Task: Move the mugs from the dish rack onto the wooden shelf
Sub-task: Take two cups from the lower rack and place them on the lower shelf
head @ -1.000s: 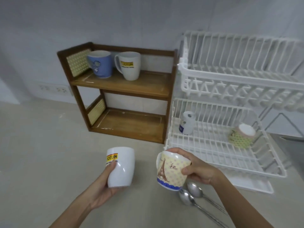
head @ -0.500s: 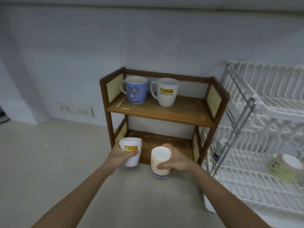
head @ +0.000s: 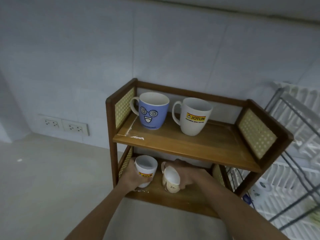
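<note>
The wooden shelf has two tiers. A blue cartoon-face mug and a white Jotun mug stand upright on its top tier. My left hand grips a second white Jotun mug upright at the left of the bottom tier. My right hand grips a yellow patterned mug beside it, tilted, its base at the bottom board. The white dish rack stands to the right, partly cut off by the frame edge.
A small white and blue mug lies on the rack's lower tier. A blurred green-patterned mug shows at the right edge. Two wall sockets sit left of the shelf. The beige counter stretches to the left.
Both hands have carried their mugs forward from in front of the shelf onto its bottom tier. The view has moved closer to the shelf.
</note>
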Demonstrator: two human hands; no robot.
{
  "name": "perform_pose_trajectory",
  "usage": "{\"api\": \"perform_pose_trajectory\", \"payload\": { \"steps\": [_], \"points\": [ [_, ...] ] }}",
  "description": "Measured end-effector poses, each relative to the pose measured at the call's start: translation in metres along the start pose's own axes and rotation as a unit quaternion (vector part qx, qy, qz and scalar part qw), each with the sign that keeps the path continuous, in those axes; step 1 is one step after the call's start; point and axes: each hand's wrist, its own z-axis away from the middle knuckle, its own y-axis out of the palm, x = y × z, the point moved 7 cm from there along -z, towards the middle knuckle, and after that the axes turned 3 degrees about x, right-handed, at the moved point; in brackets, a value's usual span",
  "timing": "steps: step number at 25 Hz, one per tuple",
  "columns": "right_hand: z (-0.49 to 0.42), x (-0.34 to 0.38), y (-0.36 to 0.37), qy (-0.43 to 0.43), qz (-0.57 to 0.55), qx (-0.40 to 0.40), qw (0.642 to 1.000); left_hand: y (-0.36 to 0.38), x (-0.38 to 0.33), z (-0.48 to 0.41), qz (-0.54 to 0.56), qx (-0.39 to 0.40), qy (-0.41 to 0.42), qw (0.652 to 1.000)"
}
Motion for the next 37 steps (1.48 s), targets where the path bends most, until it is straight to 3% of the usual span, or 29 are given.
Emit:
{"api": "perform_pose_trajectory", "payload": {
  "steps": [4, 7, 9, 12, 19, 22, 24, 26, 29, 31, 34, 37],
  "points": [
    [-0.011, 0.001, -0.004, -0.022, 0.017, 0.005, 1.000, -0.002, -0.009, -0.006, -0.021, 0.037, 0.050, 0.998],
    [-0.016, -0.007, 0.002, 0.036, -0.043, 0.010, 0.998, -0.008, -0.018, -0.008, -0.037, 0.027, 0.040, 0.998],
    [-0.018, -0.012, 0.004, 0.081, -0.056, -0.018, 0.995, -0.009, -0.031, -0.008, -0.104, 0.026, 0.045, 0.993],
    [-0.019, -0.018, 0.006, 0.109, -0.086, -0.058, 0.989, -0.005, -0.044, -0.012, -0.267, 0.060, 0.067, 0.960],
    [-0.021, -0.020, 0.006, 0.098, -0.101, -0.073, 0.987, 0.001, -0.050, -0.023, -0.373, 0.149, 0.079, 0.912],
    [-0.022, -0.019, 0.011, 0.096, -0.068, -0.065, 0.991, 0.004, -0.049, -0.026, -0.407, 0.149, 0.077, 0.898],
    [-0.020, -0.019, 0.018, 0.121, -0.033, -0.043, 0.991, 0.007, -0.052, -0.025, -0.472, 0.131, 0.082, 0.868],
    [-0.009, -0.014, 0.020, 0.143, -0.042, -0.084, 0.985, 0.015, -0.057, -0.012, -0.516, 0.082, 0.103, 0.846],
    [0.031, 0.002, 0.026, 0.130, -0.138, -0.232, 0.954, 0.036, -0.057, 0.032, -0.474, 0.031, 0.173, 0.863],
    [0.077, 0.013, 0.044, 0.100, -0.201, -0.291, 0.930, 0.050, -0.064, 0.078, -0.417, 0.024, 0.244, 0.875],
    [0.148, 0.020, 0.079, 0.063, -0.241, -0.335, 0.909, 0.075, -0.087, 0.144, -0.357, 0.017, 0.380, 0.853],
    [0.229, 0.011, 0.101, 0.063, -0.255, -0.408, 0.874, 0.106, -0.120, 0.198, -0.302, 0.026, 0.452, 0.839]
  ]
}}
